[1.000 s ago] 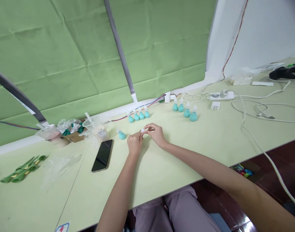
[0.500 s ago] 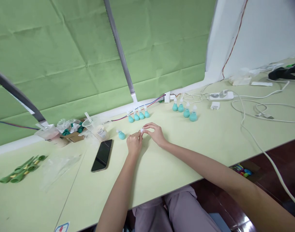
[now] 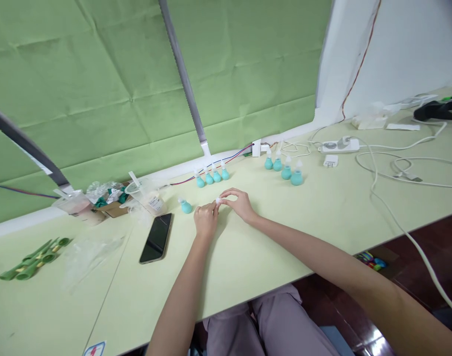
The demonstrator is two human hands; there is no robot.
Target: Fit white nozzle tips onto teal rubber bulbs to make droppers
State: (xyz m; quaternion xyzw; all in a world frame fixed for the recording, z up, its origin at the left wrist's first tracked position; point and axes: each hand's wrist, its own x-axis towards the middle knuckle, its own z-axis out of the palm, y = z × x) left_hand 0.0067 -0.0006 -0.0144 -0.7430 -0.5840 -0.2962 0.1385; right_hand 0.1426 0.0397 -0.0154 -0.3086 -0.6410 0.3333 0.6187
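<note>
Over the middle of the table, my left hand [image 3: 205,217] and my right hand [image 3: 240,203] meet at a small white piece [image 3: 218,200]. My right thumb and fingertips pinch it. The left fingers are curled closed against its near side; what lies inside them is hidden. Left of my hands, a teal bulb-shaped bottle with a clear tip [image 3: 185,206] leans on the table. Behind, a row of several like bottles [image 3: 216,176] stands near the wall. Another group of teal bottles [image 3: 286,171] stands to the right.
A black phone [image 3: 156,238] lies left of my hands. Beyond it stand plastic cups [image 3: 151,200] and a cardboard box [image 3: 116,211]. Green horn-like pieces [image 3: 35,259] and a clear bag [image 3: 92,254] lie far left. At right are a power strip [image 3: 339,146], a white adapter [image 3: 330,160] and cables.
Almost nothing differs. Both hands keep their place around the small white piece, and the view has shifted very slightly.
</note>
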